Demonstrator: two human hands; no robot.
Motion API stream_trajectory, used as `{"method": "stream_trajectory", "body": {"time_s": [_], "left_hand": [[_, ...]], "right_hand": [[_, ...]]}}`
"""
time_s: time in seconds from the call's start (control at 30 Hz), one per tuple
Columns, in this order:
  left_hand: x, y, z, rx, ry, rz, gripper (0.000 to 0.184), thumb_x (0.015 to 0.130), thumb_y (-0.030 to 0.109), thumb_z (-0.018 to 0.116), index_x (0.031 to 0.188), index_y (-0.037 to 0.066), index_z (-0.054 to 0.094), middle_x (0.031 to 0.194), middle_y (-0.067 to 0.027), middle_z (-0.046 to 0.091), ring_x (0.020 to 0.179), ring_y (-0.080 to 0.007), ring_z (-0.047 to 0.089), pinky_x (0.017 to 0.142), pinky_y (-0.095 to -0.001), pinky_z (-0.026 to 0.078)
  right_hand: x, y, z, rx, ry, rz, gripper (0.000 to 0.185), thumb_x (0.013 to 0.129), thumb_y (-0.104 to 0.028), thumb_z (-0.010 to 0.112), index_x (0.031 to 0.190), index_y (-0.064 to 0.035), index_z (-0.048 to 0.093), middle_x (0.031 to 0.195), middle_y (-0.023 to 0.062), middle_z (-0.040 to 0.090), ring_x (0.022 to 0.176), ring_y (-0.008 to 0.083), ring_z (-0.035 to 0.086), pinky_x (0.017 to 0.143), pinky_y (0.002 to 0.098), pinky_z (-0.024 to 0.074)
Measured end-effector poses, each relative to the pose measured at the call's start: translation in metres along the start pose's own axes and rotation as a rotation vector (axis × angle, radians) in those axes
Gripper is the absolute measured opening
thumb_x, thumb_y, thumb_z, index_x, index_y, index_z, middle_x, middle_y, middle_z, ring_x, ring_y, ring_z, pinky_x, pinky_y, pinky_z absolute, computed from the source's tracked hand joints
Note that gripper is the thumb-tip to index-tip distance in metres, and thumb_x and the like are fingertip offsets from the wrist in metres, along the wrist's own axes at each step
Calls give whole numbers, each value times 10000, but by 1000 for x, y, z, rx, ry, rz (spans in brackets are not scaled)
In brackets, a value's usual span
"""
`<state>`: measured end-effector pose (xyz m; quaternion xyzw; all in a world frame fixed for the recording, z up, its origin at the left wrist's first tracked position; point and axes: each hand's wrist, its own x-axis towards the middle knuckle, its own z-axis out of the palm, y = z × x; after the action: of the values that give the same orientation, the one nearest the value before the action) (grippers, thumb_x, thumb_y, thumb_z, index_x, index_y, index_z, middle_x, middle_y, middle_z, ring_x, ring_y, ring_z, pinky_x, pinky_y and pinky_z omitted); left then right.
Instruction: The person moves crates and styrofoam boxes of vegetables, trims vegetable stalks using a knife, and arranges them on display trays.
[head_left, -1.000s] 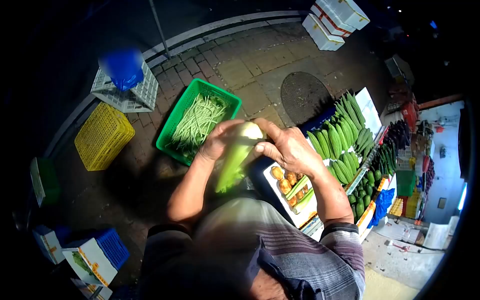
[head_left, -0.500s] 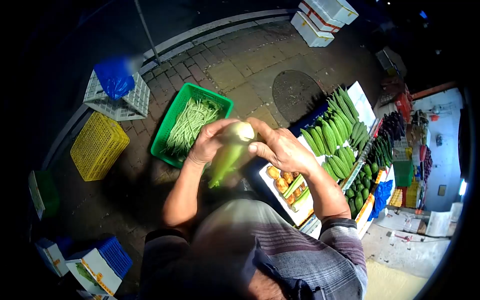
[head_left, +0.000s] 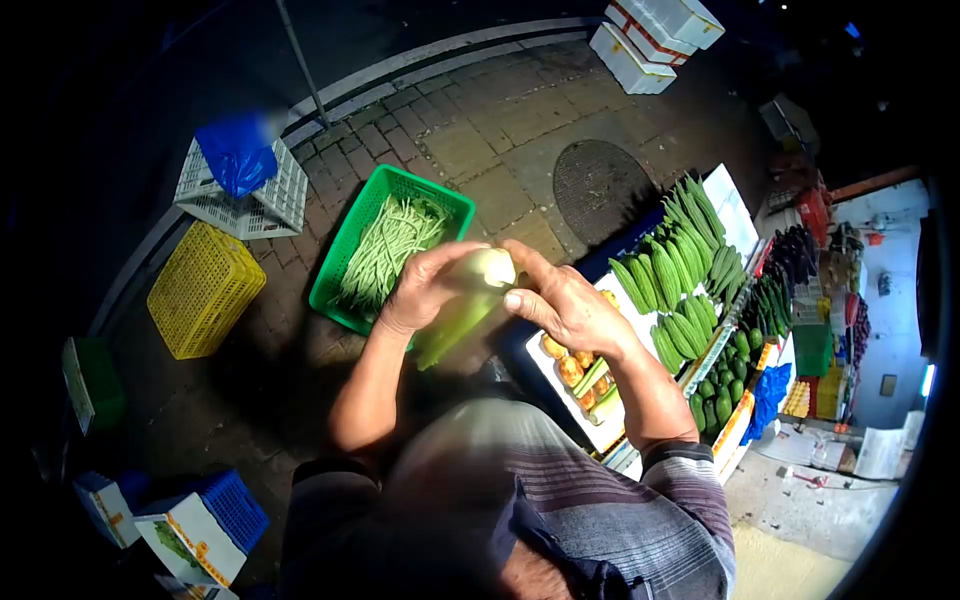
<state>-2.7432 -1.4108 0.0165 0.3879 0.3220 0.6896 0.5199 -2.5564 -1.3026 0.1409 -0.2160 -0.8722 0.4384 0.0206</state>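
Between my two hands, in front of my belly, is a long pale green vegetable [head_left: 455,325] with a whitish cut end at the top and greener, leaf-like stuff hanging below. It is blurred, so its exact kind is unclear. My left hand [head_left: 418,292] is wrapped round its left side. At the whitish end, my right hand [head_left: 572,308] closes on it with thumb and forefinger; the other fingers are curled. Just beyond my left hand stands a green basket [head_left: 335,245] holding long beans [head_left: 390,245].
On the right, a stall carries green ridged gourds [head_left: 665,275], a white tray [head_left: 603,432] with yellow-brown produce, and dark green vegetables [head_left: 722,390]. Yellow [head_left: 200,290] and white crates [head_left: 285,190] stand left, foam boxes [head_left: 635,65] at the back. A pole [head_left: 303,65] rises by the kerb.
The vegetable has tilted slightly, and its green lower part has shifted a little between my hands. Both hands keep their hold. The whole view has shifted slightly.
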Motion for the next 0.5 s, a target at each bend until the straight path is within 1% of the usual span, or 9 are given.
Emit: {"method": "stream_trajectory", "body": {"time_s": [0.03, 0.07, 0.17, 0.3, 0.33, 0.43, 0.5], "left_hand": [[-2, -1, -1, 6, 11, 6, 368, 908, 93, 677, 1260, 1, 621, 1169, -71, 684, 1062, -147, 632, 961, -292, 490], [-3, 2, 0, 6, 24, -7, 361, 922, 128, 677, 1252, -7, 621, 1155, -71, 689, 1056, -145, 634, 959, -297, 491], [-3, 0, 2, -3, 30, 26, 359, 931, 141, 672, 1251, -14, 621, 1154, -72, 690, 1047, -146, 636, 954, -299, 493], [-5, -2, -2, 5, 27, 29, 373, 934, 158, 674, 1260, -14, 620, 1179, -83, 684, 1070, -146, 626, 968, -297, 481], [-5, 2, -1, 20, 24, 3, 378, 934, 158, 673, 1266, -14, 617, 1191, -86, 680, 1085, -147, 620, 977, -296, 474], [-4, 4, 2, 36, 22, 10, 376, 935, 146, 667, 1270, -15, 614, 1197, -83, 678, 1086, -149, 620, 978, -296, 473], [-5, 3, 4, 46, 58, 23, 363, 939, 145, 663, 1264, -12, 619, 1194, -82, 679, 1087, -148, 620, 981, -296, 471]], "right_hand": [[1, 1, 2, 8, 6, -5, 723, 976, -468, 557, 1450, 39, 356, 1003, 265, 676, 966, 397, 676, 843, 430, 509], [2, 0, 3, 31, 32, -7, 671, 982, -443, 557, 1438, 22, 393, 995, 259, 678, 953, 392, 681, 836, 428, 511], [1, 6, 4, 41, 24, 6, 643, 988, -422, 555, 1435, 15, 404, 1001, 256, 679, 955, 384, 682, 839, 425, 510], [3, 12, 6, 50, 34, -4, 604, 995, -389, 552, 1433, 5, 420, 1034, 244, 679, 982, 363, 683, 871, 405, 507], [3, 14, 6, 67, 43, -14, 591, 994, -376, 558, 1431, 1, 433, 1059, 229, 685, 998, 353, 684, 893, 402, 505], [1, 19, 8, 39, 70, -44, 587, 993, -366, 563, 1430, 6, 440, 1103, 232, 681, 1017, 343, 683, 911, 407, 503], [4, 17, 6, 66, 15, 22, 584, 995, -362, 564, 1429, 10, 444, 1153, 233, 670, 1056, 342, 672, 926, 404, 499]]}}
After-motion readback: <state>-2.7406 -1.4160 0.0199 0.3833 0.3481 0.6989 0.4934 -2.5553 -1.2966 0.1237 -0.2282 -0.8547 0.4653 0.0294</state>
